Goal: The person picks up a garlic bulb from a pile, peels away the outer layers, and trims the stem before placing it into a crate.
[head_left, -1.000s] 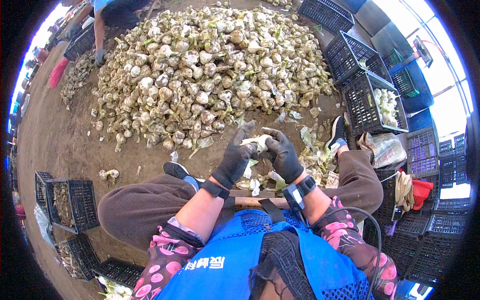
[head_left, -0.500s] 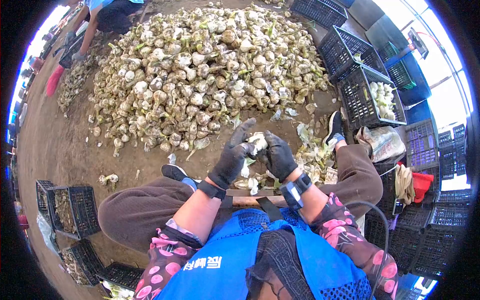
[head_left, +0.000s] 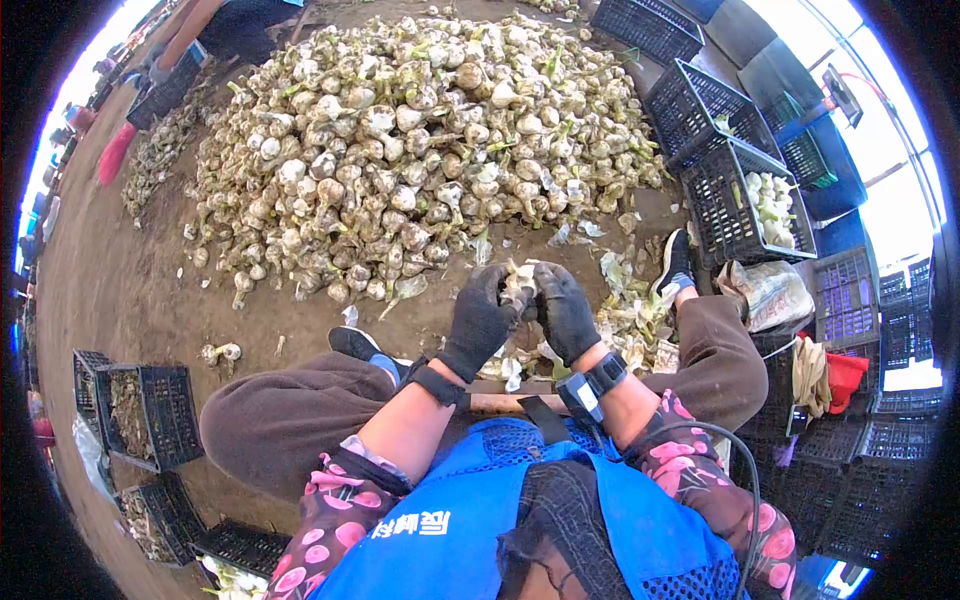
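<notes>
A whitish garlic bulb (head_left: 517,284) is held between both hands, in front of my body. My left hand (head_left: 481,320), in a dark glove, is closed around its left side. My right hand (head_left: 562,312), gloved alike, grips the right side with its fingers bent over the bulb. The fingers hide much of the bulb. Beyond the hands rises a big heap of garlic bulbs (head_left: 400,150) with dirty skins and stems. Peeled skins (head_left: 628,325) lie on the ground between my legs, mostly to the right.
A black crate (head_left: 735,205) with cleaner white garlic (head_left: 770,208) stands at the right, near other crates. Behind my right knee are a sack (head_left: 765,297) and a red cloth (head_left: 846,380). More crates (head_left: 150,415) stand at the left. Another person's arm (head_left: 185,35) reaches to a crate at the upper left.
My left hand's raised fingers have folded down onto the garlic bulb. Both hands have drawn together around it. At the upper left, the other person has shifted up and partly out of view.
</notes>
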The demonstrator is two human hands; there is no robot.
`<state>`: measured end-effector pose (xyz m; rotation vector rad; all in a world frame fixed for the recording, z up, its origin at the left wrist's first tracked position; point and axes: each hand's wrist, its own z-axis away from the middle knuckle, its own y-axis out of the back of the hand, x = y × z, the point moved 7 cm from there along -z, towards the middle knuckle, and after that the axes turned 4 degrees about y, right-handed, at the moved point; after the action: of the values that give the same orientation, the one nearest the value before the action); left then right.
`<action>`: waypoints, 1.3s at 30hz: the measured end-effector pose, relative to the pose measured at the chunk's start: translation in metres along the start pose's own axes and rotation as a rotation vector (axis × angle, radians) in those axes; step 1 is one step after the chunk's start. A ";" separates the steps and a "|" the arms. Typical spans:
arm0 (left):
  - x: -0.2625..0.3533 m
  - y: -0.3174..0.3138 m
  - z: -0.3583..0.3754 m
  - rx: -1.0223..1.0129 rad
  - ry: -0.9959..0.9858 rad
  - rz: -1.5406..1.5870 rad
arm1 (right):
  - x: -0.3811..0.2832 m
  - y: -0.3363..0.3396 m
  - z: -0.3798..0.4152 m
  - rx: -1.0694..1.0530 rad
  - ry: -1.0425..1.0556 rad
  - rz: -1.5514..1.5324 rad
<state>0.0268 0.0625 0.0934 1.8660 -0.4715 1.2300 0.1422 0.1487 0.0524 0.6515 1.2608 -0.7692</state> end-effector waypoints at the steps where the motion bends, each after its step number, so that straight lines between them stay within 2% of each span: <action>1: -0.006 -0.002 0.001 0.000 0.002 -0.001 | -0.004 -0.003 0.003 -0.002 -0.002 -0.001; 5: -0.002 0.008 0.000 0.103 -0.113 -0.036 | -0.002 -0.010 0.008 -0.098 -0.117 -0.259; 7: -0.014 0.009 -0.005 0.059 0.064 0.089 | -0.003 -0.015 0.010 -0.145 -0.134 -0.379; 8: -0.022 0.010 -0.008 0.062 0.065 0.090 | -0.011 -0.022 0.014 -0.245 -0.092 -0.568; 9: -0.051 0.006 -0.011 0.030 0.220 0.098 | -0.023 -0.028 0.019 -0.346 -0.052 -0.755; 10: -0.081 0.000 -0.008 -0.004 0.376 0.106 | -0.028 -0.029 0.023 -0.338 -0.168 -0.744; 11: -0.098 -0.002 -0.007 -0.006 0.376 0.110 | -0.035 -0.029 0.024 -0.336 -0.169 -0.740; 13: -0.131 -0.034 0.002 -0.351 0.353 -0.169 | -0.047 -0.026 0.022 -0.349 -0.115 -0.698; 14: -0.136 -0.048 0.010 -0.329 0.200 0.015 | -0.035 -0.020 0.014 -0.362 -0.083 -0.762; 15: -0.124 -0.048 0.008 -0.332 0.195 0.014 | -0.033 -0.019 0.012 -0.359 -0.078 -0.763; 17: -0.063 -0.022 0.005 -0.074 -0.066 -0.200 | -0.026 -0.006 0.009 -0.222 -0.029 -0.631; 18: -0.046 -0.013 -0.001 0.006 -0.171 -0.264 | -0.029 -0.008 0.010 -0.225 -0.048 -0.696; 19: -0.041 -0.010 -0.004 0.002 -0.170 -0.263 | -0.023 -0.006 0.009 -0.222 -0.051 -0.697; 21: -0.030 -0.011 -0.010 -0.207 -0.086 0.303 | -0.009 0.000 0.000 -0.170 -0.041 -0.694; 23: -0.011 -0.007 -0.007 -0.141 -0.085 0.348 | -0.004 -0.002 -0.001 -0.167 -0.072 -0.681; 25: -0.002 -0.001 -0.002 -0.030 -0.204 0.305 | -0.004 -0.005 0.003 -0.157 -0.112 -0.670; 26: -0.006 0.001 -0.001 0.044 -0.131 0.247 | -0.005 -0.007 0.007 -0.181 -0.133 -0.626; 29: 0.000 0.013 -0.004 0.049 -0.038 0.058 | 0.001 -0.011 0.009 -0.249 -0.159 -0.565; 31: 0.000 0.017 -0.008 0.093 -0.033 0.061 | -0.003 -0.021 0.012 -0.368 -0.148 -0.686; 33: -0.006 0.018 -0.011 0.082 0.047 0.147 | -0.006 -0.022 0.016 -0.382 -0.158 -0.690; 35: -0.010 0.015 -0.012 0.074 0.024 0.189 | -0.012 -0.024 0.018 -0.420 -0.171 -0.693; 36: -0.021 0.010 -0.011 0.061 0.145 0.245 | -0.013 -0.025 0.017 -0.422 -0.177 -0.692; 37: -0.033 0.004 -0.010 0.047 0.265 0.302 | -0.015 -0.029 0.018 -0.505 -0.185 -0.624; 38: -0.041 0.008 -0.011 0.142 0.193 0.248 | -0.015 -0.033 0.020 -0.586 -0.192 -0.554; 39: -0.048 0.007 -0.012 0.141 0.195 0.249 | -0.015 -0.035 0.023 -0.664 -0.198 -0.484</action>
<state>-0.0061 0.0618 0.0563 1.8189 -0.5328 1.6312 0.1256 0.1119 0.0712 -0.2732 1.3989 -0.7196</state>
